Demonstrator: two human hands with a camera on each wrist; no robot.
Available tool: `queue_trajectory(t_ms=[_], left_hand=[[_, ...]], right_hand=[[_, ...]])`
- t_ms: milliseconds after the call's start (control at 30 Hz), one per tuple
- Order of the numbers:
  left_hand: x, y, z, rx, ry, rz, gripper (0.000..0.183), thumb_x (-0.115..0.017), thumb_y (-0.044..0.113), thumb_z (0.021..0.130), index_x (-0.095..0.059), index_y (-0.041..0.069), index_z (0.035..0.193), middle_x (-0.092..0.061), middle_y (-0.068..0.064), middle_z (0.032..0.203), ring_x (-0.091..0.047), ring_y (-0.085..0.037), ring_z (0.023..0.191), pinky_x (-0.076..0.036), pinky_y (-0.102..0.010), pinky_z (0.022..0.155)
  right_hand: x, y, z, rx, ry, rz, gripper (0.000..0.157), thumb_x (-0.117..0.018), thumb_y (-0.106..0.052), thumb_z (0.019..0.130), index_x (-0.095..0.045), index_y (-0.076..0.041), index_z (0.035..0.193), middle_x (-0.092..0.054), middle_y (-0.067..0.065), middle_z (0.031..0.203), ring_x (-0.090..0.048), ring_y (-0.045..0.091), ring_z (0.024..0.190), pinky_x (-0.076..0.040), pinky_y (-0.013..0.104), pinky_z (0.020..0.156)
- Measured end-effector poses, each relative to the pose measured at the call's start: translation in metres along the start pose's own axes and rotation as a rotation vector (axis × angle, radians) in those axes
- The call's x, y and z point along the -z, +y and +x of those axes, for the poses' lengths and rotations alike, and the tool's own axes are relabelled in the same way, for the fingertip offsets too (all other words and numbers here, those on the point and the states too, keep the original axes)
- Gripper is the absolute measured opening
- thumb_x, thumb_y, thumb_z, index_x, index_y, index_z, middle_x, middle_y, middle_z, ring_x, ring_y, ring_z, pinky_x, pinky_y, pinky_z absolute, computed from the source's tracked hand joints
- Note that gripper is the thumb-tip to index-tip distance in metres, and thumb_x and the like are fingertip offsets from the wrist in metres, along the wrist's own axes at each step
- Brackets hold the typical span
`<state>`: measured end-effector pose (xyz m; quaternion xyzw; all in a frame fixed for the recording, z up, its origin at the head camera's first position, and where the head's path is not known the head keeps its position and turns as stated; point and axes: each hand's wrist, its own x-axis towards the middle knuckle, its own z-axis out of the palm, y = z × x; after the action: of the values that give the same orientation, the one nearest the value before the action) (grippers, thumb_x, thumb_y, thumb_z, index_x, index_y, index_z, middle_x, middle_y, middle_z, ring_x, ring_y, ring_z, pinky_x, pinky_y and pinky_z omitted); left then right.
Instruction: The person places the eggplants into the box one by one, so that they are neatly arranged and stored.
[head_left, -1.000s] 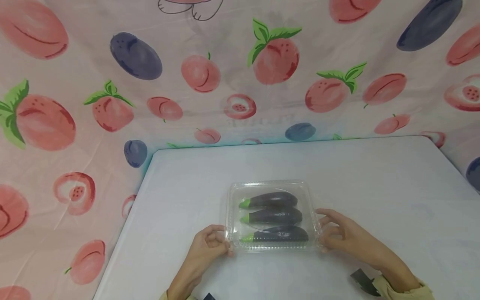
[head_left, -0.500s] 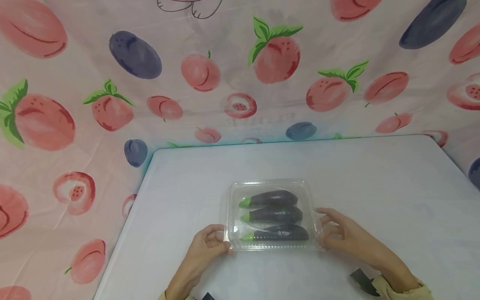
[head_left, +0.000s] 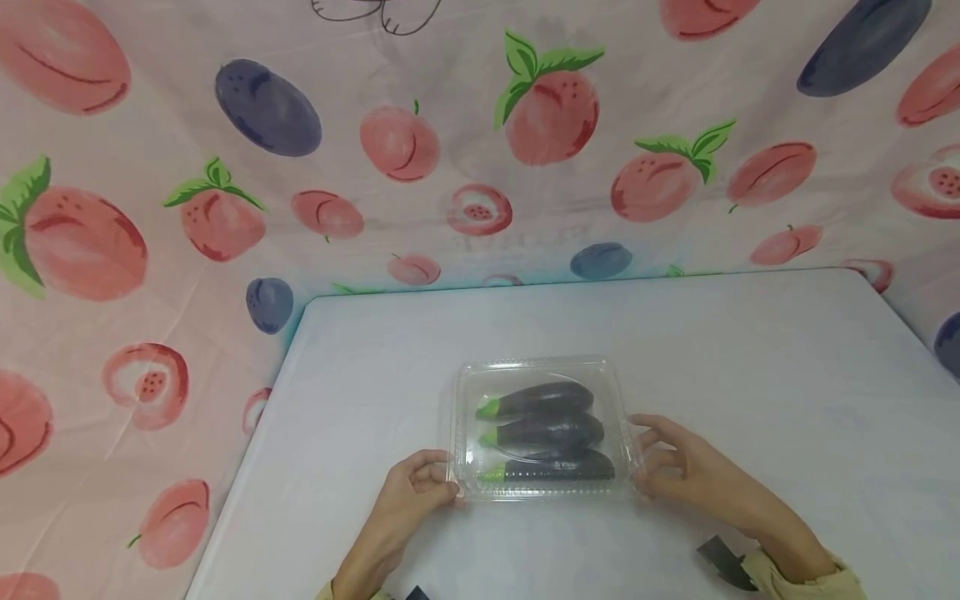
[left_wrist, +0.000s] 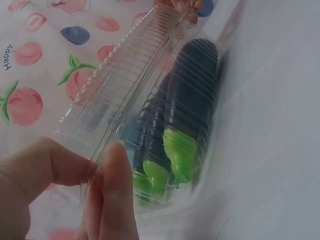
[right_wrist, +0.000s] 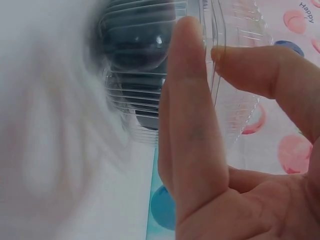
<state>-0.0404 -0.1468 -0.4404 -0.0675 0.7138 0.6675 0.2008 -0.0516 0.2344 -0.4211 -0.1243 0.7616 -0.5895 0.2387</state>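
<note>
A clear plastic clamshell container (head_left: pixel 536 493) with its lid down sits on the white table in the head view. Inside lie three dark purple eggplants (head_left: pixel 551 432) in parallel, their green ends to the left. My left hand (head_left: pixel 411 493) pinches the rim at the container's near left corner; thumb and fingers (left_wrist: pixel 117 192) meet on that rim in the left wrist view. On the opposite side my right hand (head_left: pixel 693 467) pinches the right rim, thumb above and fingers (right_wrist: pixel 192 115) below in the right wrist view. Ribbed walls partly blur the eggplants (left_wrist: pixel 192 85) there.
The white table (head_left: pixel 360 358) reaches back to a pink cloth (head_left: pixel 420 67) printed with peaches and plums, which also hangs along the left and right sides. A dark strap piece (head_left: pixel 726 562) shows beside the right sleeve (head_left: pixel 802 579).
</note>
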Motion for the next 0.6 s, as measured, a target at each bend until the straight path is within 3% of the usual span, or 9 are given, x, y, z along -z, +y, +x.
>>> queue_trajectory(t_ms=[200,600], left_hand=[[0.0008,0.0014,-0.0001,0.004,-0.017,0.001,0.051,-0.066,0.002,0.083,-0.047,-0.008,0.13,-0.068,-0.004,0.088,-0.072,-0.018,0.076,-0.056,-0.025,0.082],[0.0033,0.0015,-0.0007,0.006,-0.03,0.015,0.051,-0.066,0.002,0.085,-0.047,-0.006,0.131,-0.065,-0.003,0.088,-0.072,-0.02,0.079,-0.056,-0.027,0.085]], right_hand=[[0.0008,-0.0015,0.001,-0.04,-0.001,-0.011,0.077,-0.069,-0.013,0.093,-0.023,0.003,0.152,-0.049,0.025,0.125,-0.066,0.013,0.092,-0.056,0.028,0.075],[0.0002,-0.0012,0.0005,-0.048,-0.005,-0.036,0.077,-0.067,-0.014,0.095,-0.02,0.006,0.152,-0.051,0.024,0.126,-0.067,0.014,0.089,-0.056,0.027,0.076]])
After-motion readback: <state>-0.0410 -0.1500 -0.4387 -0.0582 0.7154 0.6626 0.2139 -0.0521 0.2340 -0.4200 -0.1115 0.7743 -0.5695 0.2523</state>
